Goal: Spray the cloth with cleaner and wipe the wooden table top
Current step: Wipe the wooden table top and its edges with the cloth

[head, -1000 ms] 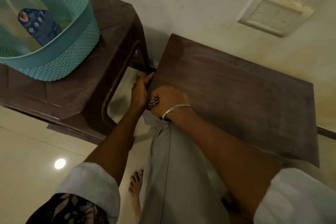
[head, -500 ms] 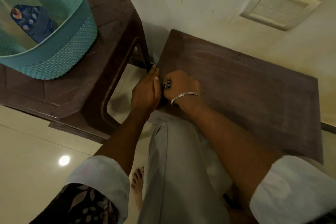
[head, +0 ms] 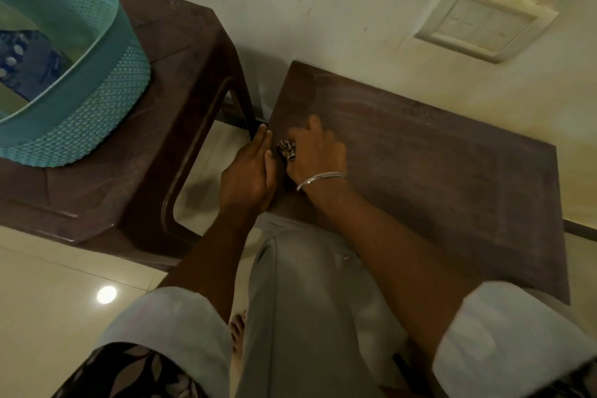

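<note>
A dark brown wooden table top stands against the wall on the right. My right hand, with a silver bangle on the wrist, grips a small patterned cloth and presses it on the table's left part, near the edge. My left hand lies along the table's left edge with fingers straight, right beside the cloth. A bottle with a blue label lies in the teal basket; whether it is the cleaner I cannot tell.
A teal perforated basket sits on a brown plastic stool at the left, a narrow gap from the table. A wall switch plate is above the table. My knee in grey trousers is against the table's front.
Both hands have slid along the table's left edge away from me, toward the wall, the right hand carrying the cloth with it. The left hand's fingers have straightened along the edge.
</note>
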